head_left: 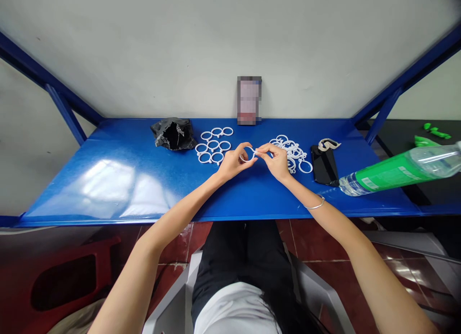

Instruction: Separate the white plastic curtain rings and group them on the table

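Note:
My left hand (pixel 234 162) and my right hand (pixel 275 160) meet over the middle of the blue table (pixel 118 175). Together they pinch one white plastic ring (pixel 248 154), the left hand curled round its left side, the right hand's fingertips on its right end. Left of my hands, several white rings (pixel 213 145) lie flat in neat rows. Right behind my right hand sits a loose heap of white rings (pixel 293 151).
A crumpled black plastic bag (pixel 173 133) lies at the back left. A small card (pixel 249 100) leans on the wall. A black phone (pixel 323 166) with a white clip (pixel 327 144) and a green-labelled water bottle (pixel 399 170) are at the right.

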Tool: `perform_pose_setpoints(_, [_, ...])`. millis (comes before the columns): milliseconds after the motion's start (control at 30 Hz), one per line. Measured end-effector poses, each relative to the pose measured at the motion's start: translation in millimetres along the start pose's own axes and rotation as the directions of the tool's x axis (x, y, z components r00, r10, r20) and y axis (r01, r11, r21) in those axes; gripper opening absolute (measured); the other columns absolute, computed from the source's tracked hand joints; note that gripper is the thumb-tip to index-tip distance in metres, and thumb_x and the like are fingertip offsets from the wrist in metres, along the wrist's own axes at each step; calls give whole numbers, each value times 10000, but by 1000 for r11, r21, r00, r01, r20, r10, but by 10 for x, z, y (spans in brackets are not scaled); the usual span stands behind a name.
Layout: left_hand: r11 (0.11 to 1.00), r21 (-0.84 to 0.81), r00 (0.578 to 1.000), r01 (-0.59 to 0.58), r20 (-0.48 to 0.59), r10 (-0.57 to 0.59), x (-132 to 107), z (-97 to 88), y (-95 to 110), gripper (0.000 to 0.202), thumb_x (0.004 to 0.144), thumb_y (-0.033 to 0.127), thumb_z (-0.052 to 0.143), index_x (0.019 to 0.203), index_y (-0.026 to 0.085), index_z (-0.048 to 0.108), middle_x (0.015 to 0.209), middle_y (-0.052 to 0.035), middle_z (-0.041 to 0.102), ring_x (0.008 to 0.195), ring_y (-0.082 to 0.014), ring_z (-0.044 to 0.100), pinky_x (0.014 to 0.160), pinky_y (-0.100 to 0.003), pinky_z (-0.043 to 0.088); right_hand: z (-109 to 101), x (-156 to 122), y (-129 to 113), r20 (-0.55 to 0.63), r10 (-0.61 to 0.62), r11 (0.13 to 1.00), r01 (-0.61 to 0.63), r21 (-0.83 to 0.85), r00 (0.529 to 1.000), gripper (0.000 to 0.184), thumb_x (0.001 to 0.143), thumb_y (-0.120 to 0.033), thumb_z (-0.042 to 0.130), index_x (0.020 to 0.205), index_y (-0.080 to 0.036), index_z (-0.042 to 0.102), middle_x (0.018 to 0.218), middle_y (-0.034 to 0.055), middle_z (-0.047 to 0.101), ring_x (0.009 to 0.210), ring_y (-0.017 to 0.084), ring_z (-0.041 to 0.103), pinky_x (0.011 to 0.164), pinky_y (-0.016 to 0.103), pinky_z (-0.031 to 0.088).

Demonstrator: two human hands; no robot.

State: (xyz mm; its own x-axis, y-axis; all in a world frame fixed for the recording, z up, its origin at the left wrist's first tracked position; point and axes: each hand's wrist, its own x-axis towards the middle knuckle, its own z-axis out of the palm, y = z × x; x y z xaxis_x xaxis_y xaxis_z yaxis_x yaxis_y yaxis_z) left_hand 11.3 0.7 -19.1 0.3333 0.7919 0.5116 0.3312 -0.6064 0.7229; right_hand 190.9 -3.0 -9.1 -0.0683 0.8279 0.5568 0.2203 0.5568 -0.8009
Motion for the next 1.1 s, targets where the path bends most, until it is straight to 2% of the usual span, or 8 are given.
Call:
perform_pose_setpoints(467, [1000,2,1000,8,10,-8,1,-5,5,409,860,474,659,1127,180,560,635,63,586,512,-60,539,540,-148,456,-6,0,-11,-3,-48,999,48,-19,999,247,846,-410,726,699,-214,692,756,26,720,717,189,677,714,345,542])
perform_pose_setpoints(733, [1000,4,1000,17,12,-17,-5,1,-5,414,861,482,654,1134,183,567,637,57,589,513,-66,540,541,-159,455,-10,-1,-34,-4,7,999,-8,-53,1000,285,835,-471,718,689,-227,696,766,33,731,734,203,682,732,368,554])
perform_pose_setpoints(1100, [1000,21,1000,1,1,-1,-1,0,3,411,864,475,661,1131,177,568,631,58,593,507,-59,540,539,-150,453,-7,2,-37,-3,-18,1000,18,-19,1000,243,840,-427,724,714,-221,708,765,31,731,735,196,686,735,359,553])
